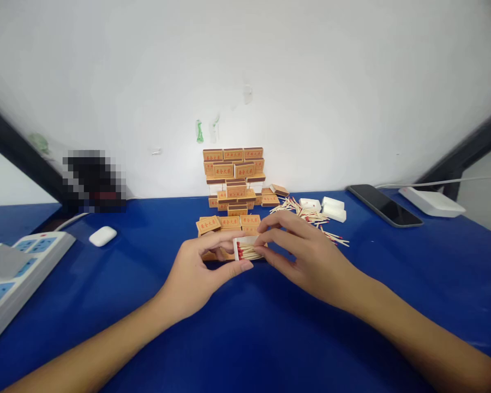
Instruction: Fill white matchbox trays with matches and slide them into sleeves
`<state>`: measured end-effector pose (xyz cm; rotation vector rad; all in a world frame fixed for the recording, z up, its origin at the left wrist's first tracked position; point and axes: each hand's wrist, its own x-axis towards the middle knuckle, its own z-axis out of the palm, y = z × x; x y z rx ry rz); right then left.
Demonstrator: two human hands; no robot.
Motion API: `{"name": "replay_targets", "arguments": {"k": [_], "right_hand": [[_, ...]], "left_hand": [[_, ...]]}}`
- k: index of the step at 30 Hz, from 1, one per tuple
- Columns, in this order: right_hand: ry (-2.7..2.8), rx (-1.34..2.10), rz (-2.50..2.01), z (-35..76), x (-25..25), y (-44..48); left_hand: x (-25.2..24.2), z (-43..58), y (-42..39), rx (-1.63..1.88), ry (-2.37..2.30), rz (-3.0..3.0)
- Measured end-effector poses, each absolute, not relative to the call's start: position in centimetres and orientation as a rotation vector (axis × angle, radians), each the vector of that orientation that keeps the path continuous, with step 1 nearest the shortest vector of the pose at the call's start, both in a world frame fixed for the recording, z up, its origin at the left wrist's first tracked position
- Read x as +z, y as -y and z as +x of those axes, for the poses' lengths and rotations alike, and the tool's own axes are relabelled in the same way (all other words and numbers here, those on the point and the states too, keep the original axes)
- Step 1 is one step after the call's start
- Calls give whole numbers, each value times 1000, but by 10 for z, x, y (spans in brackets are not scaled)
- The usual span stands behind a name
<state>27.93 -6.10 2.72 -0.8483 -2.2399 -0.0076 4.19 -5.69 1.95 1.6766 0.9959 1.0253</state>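
My left hand (207, 265) grips a small white matchbox tray (235, 249) between thumb and fingers. Red-headed matches (247, 252) lie in the tray, their heads toward the left. Over its right end, the fingertips of my right hand (298, 245) pinch at the matches and hide that end of the tray. Just behind my hands are several orange matchboxes (229, 222) with red lettering. Farther back, more matchboxes stand stacked in a tiered structure (235, 170) against the wall.
Loose matches (306, 212) are heaped right of the stack, beside several white trays (334, 213). A phone (384, 205) and a white box (431, 202) lie at the right. On the left are a white earbud case (102, 236) and a power strip (28, 262).
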Motion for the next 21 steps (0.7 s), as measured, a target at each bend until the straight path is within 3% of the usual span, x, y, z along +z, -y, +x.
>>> {"name": "replay_targets", "arguments": {"k": [21], "right_hand": [[2165, -30, -875, 273, 25, 64]], "left_hand": [[22, 43, 58, 1005, -952, 1743]]}}
